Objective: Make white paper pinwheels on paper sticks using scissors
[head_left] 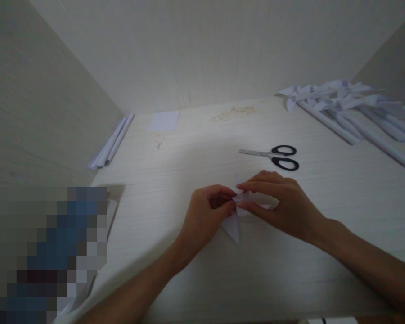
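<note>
Head view: left hand (205, 216) and right hand (278, 202) both pinch folded white paper (234, 225) at table (189, 279) centre, fingertips meeting. Scissors (273, 156) just beyond. Paper rolls (351, 112) far right; square sheet (164, 121) far back.

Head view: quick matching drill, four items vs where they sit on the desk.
Things:
1. scissors
2. folded paper piece
3. paper pinwheels
4. flat paper square

Places:
A. pinched between both hands
B. far right, in a heap
C. far side, near the back wall
D. just beyond the right hand

Pairs: 1-D, 2-A, 3-B, 4-C
</note>
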The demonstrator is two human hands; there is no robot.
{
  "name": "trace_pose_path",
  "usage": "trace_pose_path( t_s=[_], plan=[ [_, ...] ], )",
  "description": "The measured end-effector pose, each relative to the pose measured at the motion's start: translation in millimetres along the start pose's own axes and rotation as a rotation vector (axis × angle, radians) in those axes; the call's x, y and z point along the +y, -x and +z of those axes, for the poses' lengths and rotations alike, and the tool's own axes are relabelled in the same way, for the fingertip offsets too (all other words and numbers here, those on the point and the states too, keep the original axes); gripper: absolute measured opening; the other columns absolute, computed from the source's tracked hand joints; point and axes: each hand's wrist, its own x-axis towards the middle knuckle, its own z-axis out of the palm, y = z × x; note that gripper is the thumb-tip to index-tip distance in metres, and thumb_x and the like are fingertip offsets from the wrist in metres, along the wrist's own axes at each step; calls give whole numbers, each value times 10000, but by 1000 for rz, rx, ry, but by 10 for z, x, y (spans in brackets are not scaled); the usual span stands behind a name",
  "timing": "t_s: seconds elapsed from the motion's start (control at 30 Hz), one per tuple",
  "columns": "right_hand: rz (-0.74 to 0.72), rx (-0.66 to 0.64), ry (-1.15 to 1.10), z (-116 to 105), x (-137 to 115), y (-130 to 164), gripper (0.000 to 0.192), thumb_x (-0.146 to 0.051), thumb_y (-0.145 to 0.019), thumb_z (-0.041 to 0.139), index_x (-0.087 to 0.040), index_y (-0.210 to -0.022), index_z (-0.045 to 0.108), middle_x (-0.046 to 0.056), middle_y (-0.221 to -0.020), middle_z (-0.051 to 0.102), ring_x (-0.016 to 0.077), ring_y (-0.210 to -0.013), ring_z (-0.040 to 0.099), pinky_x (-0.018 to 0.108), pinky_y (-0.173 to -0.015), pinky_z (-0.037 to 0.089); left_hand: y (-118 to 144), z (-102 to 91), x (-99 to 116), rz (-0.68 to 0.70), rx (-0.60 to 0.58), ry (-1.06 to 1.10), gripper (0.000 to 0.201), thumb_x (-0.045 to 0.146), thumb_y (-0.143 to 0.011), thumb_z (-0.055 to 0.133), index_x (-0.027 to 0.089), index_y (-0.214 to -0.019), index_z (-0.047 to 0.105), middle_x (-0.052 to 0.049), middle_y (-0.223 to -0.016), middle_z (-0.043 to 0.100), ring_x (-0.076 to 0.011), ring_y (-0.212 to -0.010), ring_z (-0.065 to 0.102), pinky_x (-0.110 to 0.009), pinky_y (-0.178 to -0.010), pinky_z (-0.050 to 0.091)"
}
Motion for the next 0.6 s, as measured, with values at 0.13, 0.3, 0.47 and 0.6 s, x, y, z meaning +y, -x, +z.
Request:
trace_pose_path(
  t_s=[0.13, 0.3, 0.47, 0.6],
  plan=[
    [-106, 33, 215, 48, -12, 30, 350, -299, -707, 633, -88, -985, 609, 133, -898, 657, 251, -787, 564, 412, -695, 443, 11, 55, 4, 55, 99, -19, 109, 71, -587, 605, 149, -662, 596, 29, -582, 630, -93, -542, 600, -181, -529, 489],
    [-101, 24, 223, 111, -12, 42, 318, -198, -728, 585, -68, -1018, 579, 131, -903, 647, 250, -795, 554, 408, -679, 465, 20, 90, 1, 92, 138, -24, 138, 63, -584, 606, 158, -660, 541, 39, -568, 623, -96, -547, 611, -164, -511, 485],
    [-66, 14, 99, 136, 21, 46, 326, -147, -737, 536, -109, -1061, 539, 113, -930, 633, 224, -837, 547, 390, -750, 478, 27, 80, -25, 150, 140, -128, 154, 81, -603, 608, 167, -706, 533, 20, -630, 641, -113, -600, 633, -186, -565, 507],
    [-82, 19, 71, 138, 35, 53, 326, -129, -742, 518, -152, -1067, 523, 96, -947, 627, 215, -842, 550, 387, -749, 484, 28, 84, -35, 184, 134, -173, 188, 88, -626, 599, 176, -769, 515, 10, -657, 654, -120, -611, 642, -197, -581, 518]
  ],
)
